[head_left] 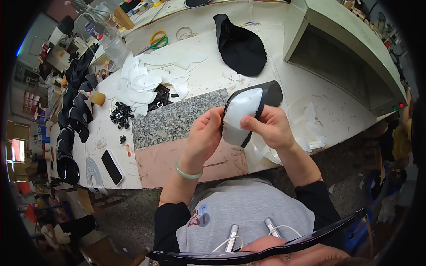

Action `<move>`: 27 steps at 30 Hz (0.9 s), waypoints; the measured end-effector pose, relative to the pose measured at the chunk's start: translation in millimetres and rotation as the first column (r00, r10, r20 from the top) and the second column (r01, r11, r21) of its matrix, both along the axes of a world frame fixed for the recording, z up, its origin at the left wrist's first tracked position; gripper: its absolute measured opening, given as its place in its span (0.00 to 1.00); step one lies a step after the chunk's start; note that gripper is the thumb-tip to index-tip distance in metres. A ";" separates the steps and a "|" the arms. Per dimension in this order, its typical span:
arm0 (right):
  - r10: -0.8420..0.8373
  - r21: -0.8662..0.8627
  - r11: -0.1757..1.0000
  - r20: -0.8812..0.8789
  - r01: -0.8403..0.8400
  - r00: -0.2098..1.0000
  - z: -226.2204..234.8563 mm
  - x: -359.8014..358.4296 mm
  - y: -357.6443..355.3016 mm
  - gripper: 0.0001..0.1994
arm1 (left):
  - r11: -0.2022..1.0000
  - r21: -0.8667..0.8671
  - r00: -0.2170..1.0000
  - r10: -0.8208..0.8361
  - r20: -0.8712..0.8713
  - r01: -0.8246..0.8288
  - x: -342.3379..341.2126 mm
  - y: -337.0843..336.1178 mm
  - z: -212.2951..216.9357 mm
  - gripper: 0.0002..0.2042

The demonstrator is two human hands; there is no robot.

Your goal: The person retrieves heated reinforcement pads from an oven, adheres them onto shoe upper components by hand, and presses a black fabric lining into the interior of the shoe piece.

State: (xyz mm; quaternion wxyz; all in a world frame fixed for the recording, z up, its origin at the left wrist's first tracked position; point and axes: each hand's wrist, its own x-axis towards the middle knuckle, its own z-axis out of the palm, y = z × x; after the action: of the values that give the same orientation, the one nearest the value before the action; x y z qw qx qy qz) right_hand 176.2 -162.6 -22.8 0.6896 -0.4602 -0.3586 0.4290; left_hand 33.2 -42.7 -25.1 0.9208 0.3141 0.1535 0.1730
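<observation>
Cloth of a light grey short-sleeved shirt (250,206) fills the near part of my view. From my distance I see a pale green ring bracelet (188,174) on the left wrist. The left grip (205,135) pinches the left edge of a curved black fabric piece (272,93) faced with a glossy white panel (242,108); the right grip (274,127) pinches its right side, thumb on the white face, fingers behind. I have that piece raised over a white desk (310,82), by the right end of a speckled grey stone slab (175,117). Left of a flat pinkish board (177,163) lies a white phone with a dark screen (112,167). Farther out I see a loose heap of white curved panels (140,82), scissors with yellow and green handles (159,41) and a black cap-shaped fabric piece (243,51).
</observation>
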 end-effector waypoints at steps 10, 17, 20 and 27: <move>0.087 -0.055 0.994 -0.089 -0.092 0.992 -5.3 -7.4 12.7 0.15 | 0.767 0.572 0.933 0.361 -0.008 -0.291 -1.8 -8.6 -3.0 0.11; -0.108 -0.079 0.985 0.409 0.153 0.906 -27.2 -10.9 24.7 0.09 | 0.585 0.755 0.858 0.510 -0.058 -0.296 -7.7 -17.7 -21.5 0.11; -0.302 0.149 0.943 0.761 0.297 0.575 -17.7 -12.3 31.9 0.09 | 0.639 0.662 0.840 0.543 -0.026 -0.392 -6.3 -20.3 -28.4 0.12; -0.127 0.134 0.990 0.985 -0.052 0.119 7.7 12.3 27.3 0.06 | -0.049 0.993 0.692 0.721 -0.042 0.111 -31.2 13.4 20.2 0.19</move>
State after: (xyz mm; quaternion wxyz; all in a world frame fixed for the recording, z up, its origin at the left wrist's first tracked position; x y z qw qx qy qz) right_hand 188.5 -135.4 -15.0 0.3177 -0.5899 -0.7418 -0.0271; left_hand 2.0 -29.4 -4.9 0.2661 0.8362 0.3356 0.3426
